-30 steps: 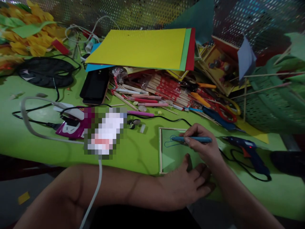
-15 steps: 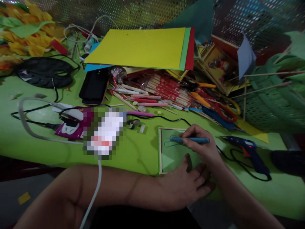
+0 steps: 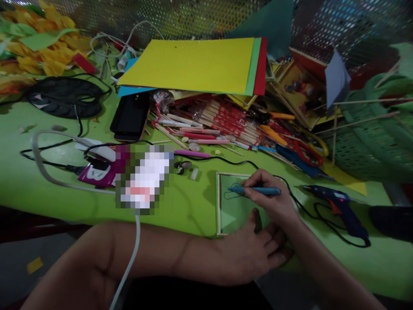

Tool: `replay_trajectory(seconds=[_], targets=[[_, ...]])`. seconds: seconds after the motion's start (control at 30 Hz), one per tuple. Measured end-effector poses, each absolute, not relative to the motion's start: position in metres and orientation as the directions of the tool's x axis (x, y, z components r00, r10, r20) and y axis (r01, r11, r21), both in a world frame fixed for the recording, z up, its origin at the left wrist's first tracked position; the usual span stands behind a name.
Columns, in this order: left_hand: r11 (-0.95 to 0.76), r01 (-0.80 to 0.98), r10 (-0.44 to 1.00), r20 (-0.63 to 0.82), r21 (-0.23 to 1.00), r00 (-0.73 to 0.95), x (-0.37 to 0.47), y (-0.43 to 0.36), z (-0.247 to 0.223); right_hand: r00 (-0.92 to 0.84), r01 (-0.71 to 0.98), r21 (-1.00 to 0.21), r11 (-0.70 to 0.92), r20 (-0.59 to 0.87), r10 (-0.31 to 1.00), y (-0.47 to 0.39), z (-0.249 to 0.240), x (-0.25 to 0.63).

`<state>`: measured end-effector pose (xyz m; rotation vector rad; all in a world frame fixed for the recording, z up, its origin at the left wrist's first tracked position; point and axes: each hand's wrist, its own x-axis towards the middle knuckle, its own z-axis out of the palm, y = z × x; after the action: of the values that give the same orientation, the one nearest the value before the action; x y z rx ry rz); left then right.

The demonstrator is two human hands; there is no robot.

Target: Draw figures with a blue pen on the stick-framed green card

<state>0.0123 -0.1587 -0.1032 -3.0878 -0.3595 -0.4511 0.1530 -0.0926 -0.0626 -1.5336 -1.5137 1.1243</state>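
Note:
My right hand point(image 3: 271, 196) pinches a blue felt-tip pen point(image 3: 263, 190), its tip on a green sheet point(image 3: 237, 211) framed by thin wooden sticks point(image 3: 219, 206). Blue looping lines point(image 3: 232, 194) are drawn near the sheet's upper left. My left hand point(image 3: 250, 249) rests with fingers spread over the frame's lower edge, covering its lower right part. The forearm comes in from the left along the table's front edge.
A hot glue gun point(image 3: 338, 206) lies to the right with its cord looped. Behind are scissors point(image 3: 309, 153), pens, bundled sticks point(image 3: 222, 118) and coloured paper sheets point(image 3: 193, 64). A blurred-out phone point(image 3: 146, 178) with a white cable lies left, near a purple power strip point(image 3: 97, 172).
The pen tip has shifted slightly left and the right hand has moved a little with it. My left hand stays in place. The whole view has shifted slightly.

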Motion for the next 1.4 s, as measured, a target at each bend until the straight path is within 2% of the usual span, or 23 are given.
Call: replay_trajectory(seconds=[0.5,0.87,1.23,1.4], targets=[[-0.975,0.217,0.202,0.216,-0.048,0.955,0.011,-0.157,-0.097,-0.100,0.392,-0.918,-0.066,-0.114,0.989,-0.093,-0.063,0.150],[-0.973,0.227,0.226,0.276,0.026,0.934,0.012,-0.158,-0.101,-0.117,0.380,-0.924,-0.050,-0.101,0.988,-0.095,-0.065,0.149],[-0.976,0.216,0.211,0.248,0.007,0.946,0.011,-0.158,-0.100,-0.022,0.275,-0.955,-0.109,-0.120,0.993,-0.093,-0.067,0.159],[-0.975,0.223,0.217,0.261,0.007,0.941,0.012,-0.158,-0.101,-0.031,0.274,-0.954,-0.119,-0.133,0.991,-0.092,-0.065,0.157]])
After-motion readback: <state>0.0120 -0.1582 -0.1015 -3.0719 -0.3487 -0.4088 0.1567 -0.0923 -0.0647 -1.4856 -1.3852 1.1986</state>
